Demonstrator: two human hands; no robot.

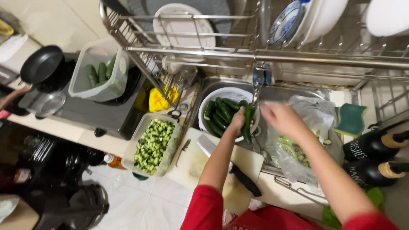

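Observation:
My left hand (237,122) grips a dark green cucumber (247,123) and holds it upright under the tap (258,81), over the white colander (232,94) in the sink. Several more cucumbers (219,113) lie in that colander. My right hand (279,117) is blurred, fingers spread, hovering just right of the tap and touching nothing I can make out. Below my left forearm a cutting board (194,164) carries a cleaver (208,147) with a black handle.
A clear tub of chopped cucumber (153,145) stands left of the board. Another tub with whole cucumbers (99,72) rests on the stove beside a black pan (41,64). A plastic bag of scraps (304,140), a green sponge (351,119) and two dark bottles (375,157) sit right. A dish rack (255,38) hangs overhead.

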